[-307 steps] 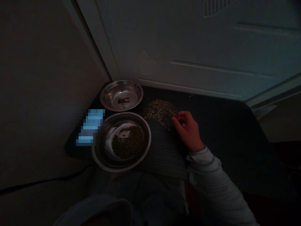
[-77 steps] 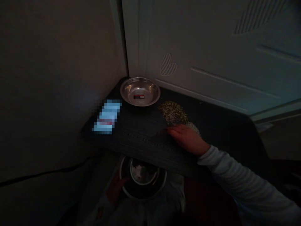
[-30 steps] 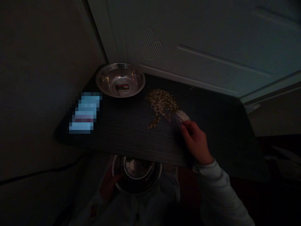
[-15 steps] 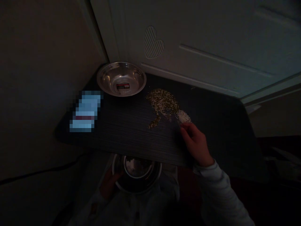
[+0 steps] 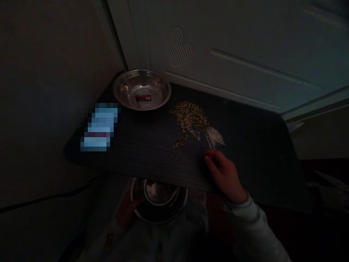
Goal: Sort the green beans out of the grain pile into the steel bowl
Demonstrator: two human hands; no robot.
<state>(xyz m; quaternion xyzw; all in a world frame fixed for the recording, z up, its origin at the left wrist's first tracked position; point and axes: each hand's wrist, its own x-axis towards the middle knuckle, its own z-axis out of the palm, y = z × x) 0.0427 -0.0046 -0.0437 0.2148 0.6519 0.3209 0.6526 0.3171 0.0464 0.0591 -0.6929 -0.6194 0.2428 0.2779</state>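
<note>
My right hand (image 5: 225,174) is over the dark table, just in front of a small pile of pale, rice-like grains (image 5: 216,136). Its thumb and fingertips are pressed together; what they hold, if anything, is too small to make out. A larger pile of mixed green and pale grains (image 5: 191,116) lies beyond it, a thin tail trailing toward me. Below the table's near edge, my left hand (image 5: 127,209) grips the left rim of a metal bowl (image 5: 186,198). Some dark bits show inside that bowl, under the table edge.
A wide steel basin (image 5: 116,92) with a label inside stands at the table's back left. To its front lies a lit, blurred-out screen (image 5: 99,127). A white panel with a heart relief (image 5: 180,47) rises behind the dark table (image 5: 259,145). A cable (image 5: 54,198) runs at lower left.
My right hand has drawn back toward me, away from the pale grains. A streak of those grains now trails toward my fingertips. My left hand stays on the bowl.
</note>
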